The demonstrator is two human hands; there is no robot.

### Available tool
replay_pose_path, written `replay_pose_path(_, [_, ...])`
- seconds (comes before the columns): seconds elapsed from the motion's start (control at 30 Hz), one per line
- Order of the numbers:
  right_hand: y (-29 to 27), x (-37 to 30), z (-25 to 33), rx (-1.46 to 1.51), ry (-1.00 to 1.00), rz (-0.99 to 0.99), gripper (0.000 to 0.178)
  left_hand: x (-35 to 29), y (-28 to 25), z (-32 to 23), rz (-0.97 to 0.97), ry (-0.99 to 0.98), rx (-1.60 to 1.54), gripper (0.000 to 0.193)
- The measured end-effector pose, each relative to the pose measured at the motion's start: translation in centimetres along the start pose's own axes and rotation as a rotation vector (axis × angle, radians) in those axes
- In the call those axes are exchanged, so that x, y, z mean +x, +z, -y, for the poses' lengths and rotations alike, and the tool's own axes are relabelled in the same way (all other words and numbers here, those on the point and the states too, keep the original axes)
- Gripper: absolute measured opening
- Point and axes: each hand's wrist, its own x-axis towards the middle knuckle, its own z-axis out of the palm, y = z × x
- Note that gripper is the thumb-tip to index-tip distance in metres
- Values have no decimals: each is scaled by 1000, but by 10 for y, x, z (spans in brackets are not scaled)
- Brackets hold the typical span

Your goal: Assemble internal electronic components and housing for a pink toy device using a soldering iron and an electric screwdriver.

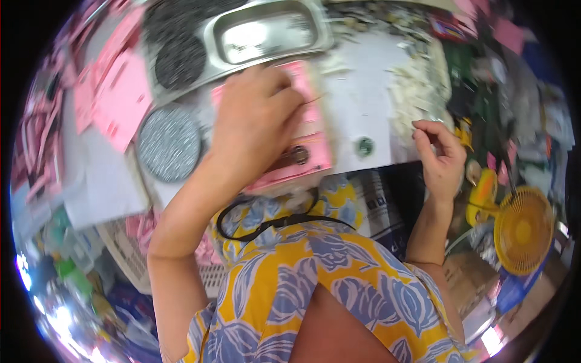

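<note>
Garment (339,251); left hand (259,103) perhaps on card (316,130).

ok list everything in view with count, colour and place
metal tray: one, silver, top centre
dark pieces: many, blackish, top left
filled round dish: one, silvery grey, left of centre
pink sheets: several, pink, upper left
pink card: at least one, pink, centre
round item: one, green, right of centre
pale pieces: many, off-white, upper right
tabletop: one, white, upper half
fan: one, yellow, right
basket: one, beige, lower left
edge clutter: uncountable, mixed
garment: one, yellow-blue, lower centre
left grip: one, bare, over pink card
right grip: one, bare, beside pale pieces
</note>
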Motion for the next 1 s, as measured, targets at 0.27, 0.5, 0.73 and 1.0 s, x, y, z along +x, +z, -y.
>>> replay_pose_path(0.27, [-90, -28, -51, 716, 177, -619, 50, -8, 3, -25, 33, -311, -317, 10])
replay_pose_path(0.5, [-149, -20, -93, 685, 239, -913, 14, -13, 6, -12, -65, -170, -241, 7])
replay_pose_path(0.73, [-214, -37, -108, 264, 109, -1203, 21, -14, 16, -3, -123, -128, -178, 8])
replay_pose_path(1.0, [-156, -79, -23, 916, -33, -985, 54, -17, 20, -3, -132, -166, -27, 12])
